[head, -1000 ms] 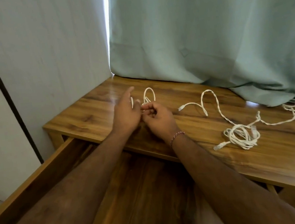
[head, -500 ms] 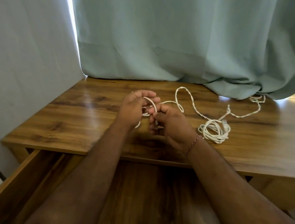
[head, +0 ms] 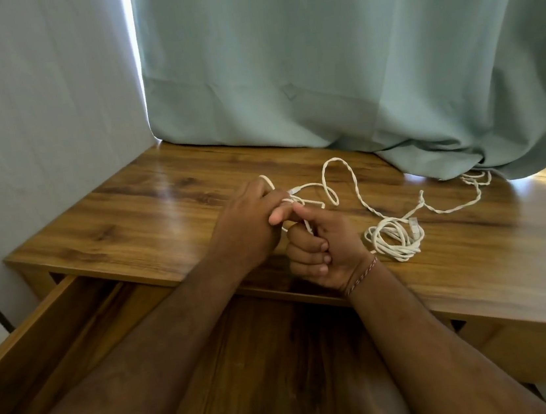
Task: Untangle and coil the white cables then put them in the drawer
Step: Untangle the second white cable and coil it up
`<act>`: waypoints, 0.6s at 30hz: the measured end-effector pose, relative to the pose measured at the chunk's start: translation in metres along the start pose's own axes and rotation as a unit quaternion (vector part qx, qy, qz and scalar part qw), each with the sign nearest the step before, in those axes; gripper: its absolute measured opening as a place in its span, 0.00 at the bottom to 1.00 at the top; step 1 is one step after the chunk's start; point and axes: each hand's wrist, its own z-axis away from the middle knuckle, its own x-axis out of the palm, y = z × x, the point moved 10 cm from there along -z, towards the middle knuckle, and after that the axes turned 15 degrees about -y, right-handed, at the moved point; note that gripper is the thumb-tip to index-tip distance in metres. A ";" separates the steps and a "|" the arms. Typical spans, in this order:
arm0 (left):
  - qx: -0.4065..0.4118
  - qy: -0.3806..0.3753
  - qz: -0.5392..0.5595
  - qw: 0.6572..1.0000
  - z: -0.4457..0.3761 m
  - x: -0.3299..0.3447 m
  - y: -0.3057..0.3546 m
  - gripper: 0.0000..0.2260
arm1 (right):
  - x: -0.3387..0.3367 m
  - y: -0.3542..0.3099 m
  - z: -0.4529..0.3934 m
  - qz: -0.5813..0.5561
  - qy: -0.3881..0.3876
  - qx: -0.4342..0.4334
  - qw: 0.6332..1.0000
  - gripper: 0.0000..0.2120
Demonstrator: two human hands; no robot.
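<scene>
I hold my left hand (head: pixel 249 225) curled around the first few turns of the white cables (head: pixel 353 190), so the small coil I am building sits on my fingers and cannot spring apart. My right hand (head: pixel 321 249) is closed in a loose fist just beside it, palm toward me, pinching the strand that runs up out of the fist toward the left hand; the forefinger points across at the left fingertips, I judge in order to guide the next loop over them. I keep both hands close together and above the near edge of the counter (head: pixel 161 203) because a short run of cable between them is easier to control.

The rest of the cables lie on the counter to the right of my right hand. One open loop stands just beyond my hands, a twisted length trails away further right toward the hem of the curtain (head: pixel 352 76), and a loose bundle with a clear plug on it rests just beside my right wrist. That part looks to me still tangled, so I leave it lying slack to feed freely.

The drawer (head: pixel 55 323) is pulled open under my forearms, ready to take the coil.
</scene>
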 end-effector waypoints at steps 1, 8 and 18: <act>0.032 -0.015 0.059 0.998 -0.001 0.003 0.004 0.10 | 0.005 0.000 -0.001 -0.010 -0.022 -0.008 1.000 0.18; 0.042 -0.061 0.205 0.976 0.011 0.007 0.024 0.14 | 0.002 -0.019 0.003 0.021 0.006 -0.124 0.992 0.17; 0.008 -0.004 0.252 0.968 0.007 0.009 0.023 0.04 | -0.005 -0.070 0.024 -0.027 0.143 -0.337 0.930 0.20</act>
